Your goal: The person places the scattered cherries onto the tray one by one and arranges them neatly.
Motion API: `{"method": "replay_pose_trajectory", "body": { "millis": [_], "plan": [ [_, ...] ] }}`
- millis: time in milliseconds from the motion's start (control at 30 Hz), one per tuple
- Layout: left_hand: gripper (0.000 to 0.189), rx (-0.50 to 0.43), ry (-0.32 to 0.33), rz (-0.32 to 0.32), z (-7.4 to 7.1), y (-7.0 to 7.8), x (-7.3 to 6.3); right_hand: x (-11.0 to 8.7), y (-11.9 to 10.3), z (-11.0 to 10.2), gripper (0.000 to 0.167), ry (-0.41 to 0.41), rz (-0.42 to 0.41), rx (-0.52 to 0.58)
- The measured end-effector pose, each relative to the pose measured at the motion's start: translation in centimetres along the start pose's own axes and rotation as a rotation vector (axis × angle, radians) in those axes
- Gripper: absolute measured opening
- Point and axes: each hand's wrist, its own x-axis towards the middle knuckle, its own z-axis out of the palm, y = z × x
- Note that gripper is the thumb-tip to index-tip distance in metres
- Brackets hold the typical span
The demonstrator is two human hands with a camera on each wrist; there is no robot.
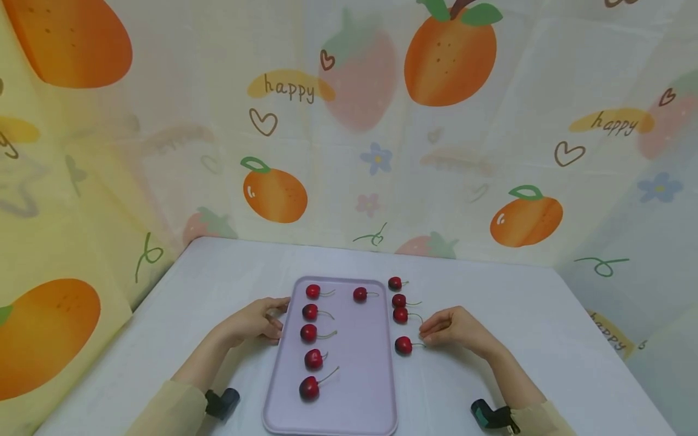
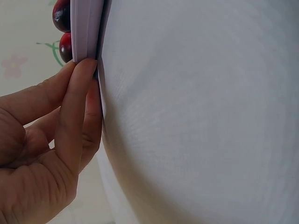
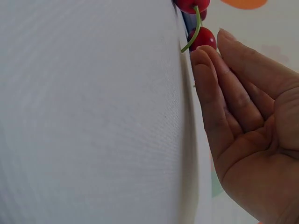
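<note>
A pale purple tray (image 1: 349,369) lies on the table. Several dark red cherries with stems, among them a front cherry (image 1: 309,388), form a column along its left side. One more cherry (image 1: 360,294) sits near its far right corner. At the tray's left rim, my left hand (image 1: 255,319) holds the edge with thumb and fingertips, as the left wrist view shows at the rim (image 2: 88,32). My right hand (image 1: 457,330) hovers right of the tray, fingers slightly bent, thumb apart and nothing visible between them. Its fingertips are close to the stem of the nearest loose cherry (image 1: 403,346).
Beyond that cherry, several loose cherries line the table along the tray's right side, including the farthest cherry (image 1: 395,283). A white cloth covers the table (image 1: 240,260). Behind it hangs a fruit-printed curtain (image 1: 338,151). Each wrist wears a dark camera (image 1: 222,404).
</note>
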Motion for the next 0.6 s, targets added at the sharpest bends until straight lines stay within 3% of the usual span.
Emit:
{"method": "replay_pose_trajectory", "body": {
  "millis": [600],
  "plan": [
    [0.077,0.02,0.002,-0.001,-0.02,-0.22,0.11,0.21,0.12,0.66,0.025,-0.058,-0.066,-0.058]
  ]
}}
